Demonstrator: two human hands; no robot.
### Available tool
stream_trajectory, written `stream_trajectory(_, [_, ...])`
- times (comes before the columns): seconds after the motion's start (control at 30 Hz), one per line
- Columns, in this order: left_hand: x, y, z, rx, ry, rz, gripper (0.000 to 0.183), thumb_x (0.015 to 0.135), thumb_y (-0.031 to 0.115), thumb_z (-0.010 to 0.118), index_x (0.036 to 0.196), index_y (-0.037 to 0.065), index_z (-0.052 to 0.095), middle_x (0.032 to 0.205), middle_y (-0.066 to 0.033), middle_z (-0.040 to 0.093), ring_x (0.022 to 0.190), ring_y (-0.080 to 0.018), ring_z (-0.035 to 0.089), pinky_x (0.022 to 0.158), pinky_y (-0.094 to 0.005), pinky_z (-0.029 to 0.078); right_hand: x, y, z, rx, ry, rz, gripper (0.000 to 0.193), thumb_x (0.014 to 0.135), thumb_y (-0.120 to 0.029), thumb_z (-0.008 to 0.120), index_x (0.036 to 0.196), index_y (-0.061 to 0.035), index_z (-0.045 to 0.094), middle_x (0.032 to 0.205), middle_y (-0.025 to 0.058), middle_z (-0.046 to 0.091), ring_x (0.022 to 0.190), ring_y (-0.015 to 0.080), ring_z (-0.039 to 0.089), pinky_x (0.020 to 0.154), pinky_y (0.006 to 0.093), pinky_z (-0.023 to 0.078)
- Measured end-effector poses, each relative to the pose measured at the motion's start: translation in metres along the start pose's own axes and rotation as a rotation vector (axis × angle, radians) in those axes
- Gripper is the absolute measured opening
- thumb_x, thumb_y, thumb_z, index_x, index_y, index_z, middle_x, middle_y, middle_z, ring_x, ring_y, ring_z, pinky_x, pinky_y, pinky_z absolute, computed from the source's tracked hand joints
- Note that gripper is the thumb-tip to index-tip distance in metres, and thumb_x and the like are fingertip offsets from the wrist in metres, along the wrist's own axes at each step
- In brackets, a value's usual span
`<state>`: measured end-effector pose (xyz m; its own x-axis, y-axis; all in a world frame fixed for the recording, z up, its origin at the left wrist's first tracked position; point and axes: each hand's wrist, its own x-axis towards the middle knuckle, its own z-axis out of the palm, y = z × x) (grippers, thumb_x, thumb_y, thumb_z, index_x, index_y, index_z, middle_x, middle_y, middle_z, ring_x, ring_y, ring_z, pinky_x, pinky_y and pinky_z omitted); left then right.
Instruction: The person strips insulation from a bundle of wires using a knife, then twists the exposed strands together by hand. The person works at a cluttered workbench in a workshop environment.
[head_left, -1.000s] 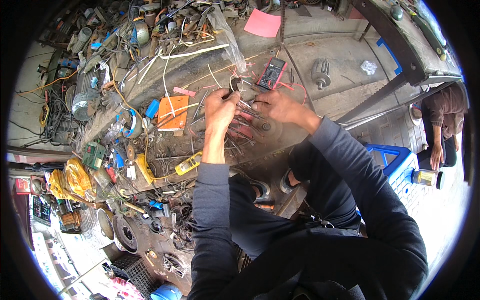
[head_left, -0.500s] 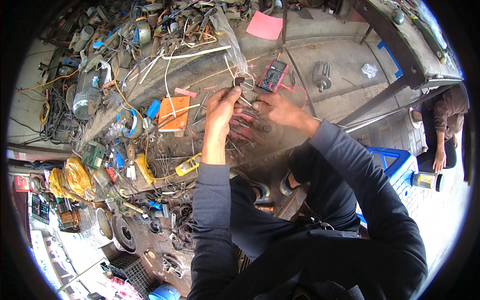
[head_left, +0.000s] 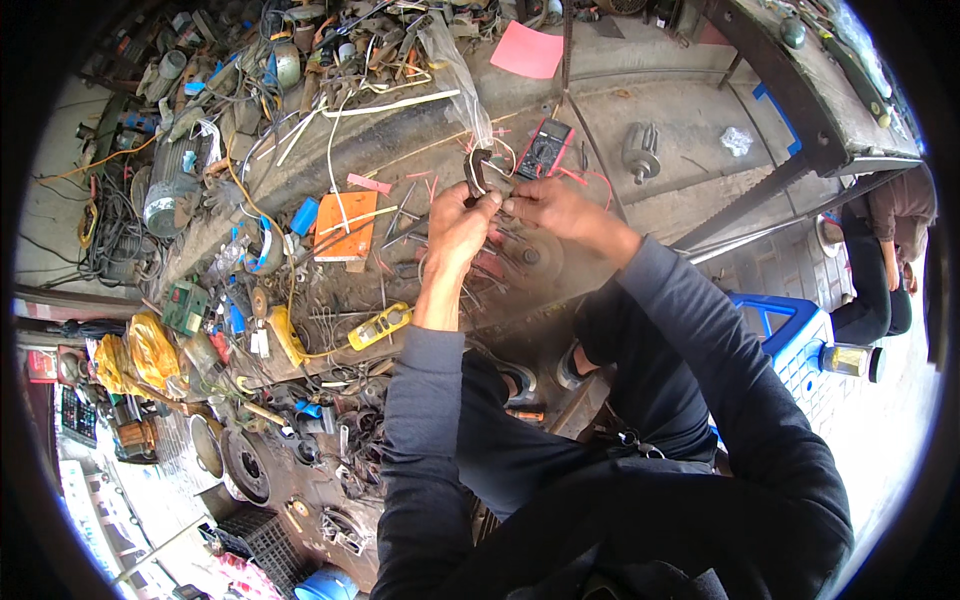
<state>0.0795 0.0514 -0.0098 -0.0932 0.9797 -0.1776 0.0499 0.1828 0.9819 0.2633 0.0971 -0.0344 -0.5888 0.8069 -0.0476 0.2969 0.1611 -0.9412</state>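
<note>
My left hand (head_left: 461, 228) is closed on a small dark curved part (head_left: 474, 172), which sticks up past its fingertips. Thin white wire (head_left: 503, 150) loops beside this part. Close by on the right, my right hand (head_left: 562, 213) pinches at the left fingertips; whatever lies between its fingers is too small to make out. Just beyond both hands lies a red-edged black multimeter (head_left: 545, 149) with a red lead. Under the hands, several thin rods and tools (head_left: 488, 264) are scattered on the dirty worktop, partly hidden.
An orange square plate (head_left: 340, 240) and a yellow meter-like tool (head_left: 380, 327) lie to the left. A metal rotor (head_left: 641, 155) and pink sheet (head_left: 527, 50) are at the far side. Heaped motors and cables fill the left. A blue stool (head_left: 775, 318) and another person (head_left: 880, 270) are at right.
The left hand has turned and shifted slightly right, so more of the dark curved part shows. The right hand has drawn in beside it. The other person's arm has moved.
</note>
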Motion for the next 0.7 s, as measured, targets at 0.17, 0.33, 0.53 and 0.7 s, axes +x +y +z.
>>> stream_trajectory(0.17, [0.003, 0.004, -0.009, 0.035, 0.03, 0.005, 0.013, 0.097, 0.009, 0.065, 0.102, -0.002, 0.069, 0.087, -0.0057, 0.068, 0.073, -0.0144, 0.065, 0.065, -0.0294, 0.057, -0.001, -0.01, -0.011, 0.209, -0.088, 0.146, 0.037, 0.1, -0.035, 0.063, 0.097, 0.0006, 0.07, 0.079, 0.0043, 0.067, 0.07, 0.013, 0.06, 0.064, 0.0304, 0.048])
stream_trajectory(0.33, [0.002, 0.006, -0.014, 0.054, 0.077, 0.021, 0.013, 0.096, 0.01, 0.067, 0.099, -0.003, 0.069, 0.085, -0.006, 0.068, 0.071, -0.0141, 0.065, 0.062, -0.0281, 0.055, -0.005, -0.012, -0.012, 0.203, -0.029, 0.075, 0.029, 0.097, -0.028, 0.067, 0.101, 0.0007, 0.07, 0.081, 0.0045, 0.069, 0.073, 0.0121, 0.061, 0.066, 0.0297, 0.048])
stream_trajectory(0.53, [0.003, 0.008, -0.013, 0.021, 0.086, 0.027, 0.014, 0.095, 0.008, 0.068, 0.1, -0.004, 0.069, 0.083, -0.0071, 0.07, 0.066, -0.0127, 0.065, 0.059, -0.0267, 0.054, -0.002, -0.012, -0.013, 0.15, -0.039, 0.05, 0.026, 0.093, -0.025, 0.07, 0.1, -0.0003, 0.071, 0.081, 0.0034, 0.069, 0.076, 0.011, 0.061, 0.07, 0.0292, 0.049])
stream_trajectory(0.7, [0.001, 0.01, -0.013, 0.021, 0.074, 0.051, 0.014, 0.094, 0.008, 0.068, 0.099, -0.004, 0.069, 0.083, -0.007, 0.07, 0.065, -0.0126, 0.065, 0.058, -0.027, 0.054, -0.004, -0.017, -0.012, 0.113, 0.0, 0.064, 0.027, 0.09, -0.025, 0.072, 0.099, -0.0001, 0.073, 0.079, 0.0024, 0.068, 0.076, 0.0108, 0.059, 0.07, 0.0291, 0.048])
